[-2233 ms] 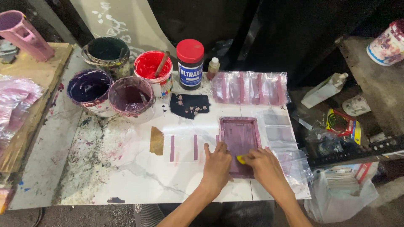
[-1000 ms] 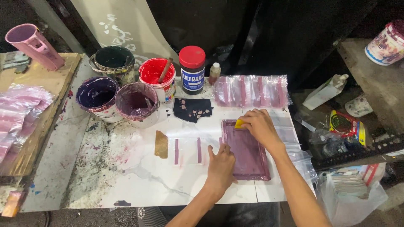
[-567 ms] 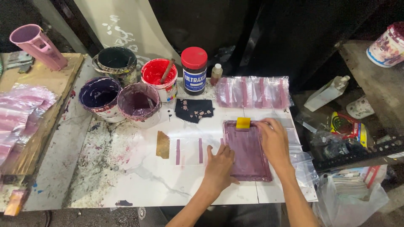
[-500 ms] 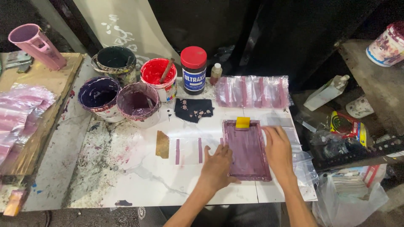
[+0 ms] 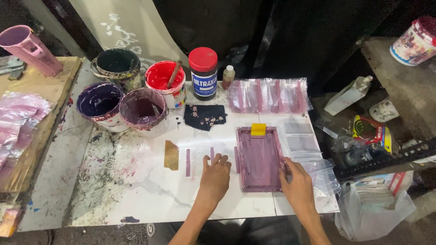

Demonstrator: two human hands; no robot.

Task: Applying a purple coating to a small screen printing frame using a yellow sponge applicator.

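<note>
A small purple-stained printing frame (image 5: 259,159) lies flat on the white table (image 5: 150,195). A yellow squeegee block (image 5: 258,129) rests at the frame's far edge, with no hand on it. My left hand (image 5: 215,176) lies flat on the table just left of the frame, fingers spread near its left rail. My right hand (image 5: 297,181) grips the frame's right rail near the front corner. Clear plastic bags (image 5: 299,143) lie right of the frame, and a row of printed ones (image 5: 269,95) lies behind it.
Several ink buckets stand at the back left: dark (image 5: 116,66), red with a stick (image 5: 165,81), two purple (image 5: 99,102) (image 5: 143,109). A red-lidded jar (image 5: 203,72), small bottle (image 5: 228,77), dark rag (image 5: 204,115), wooden board with bags (image 5: 22,122) and cluttered right shelf (image 5: 377,136) surround the table.
My right hand pushed the yellow squeegee to the frame's far edge, let it go, and slid back down to the frame's right rail. My left hand stayed beside the frame.
</note>
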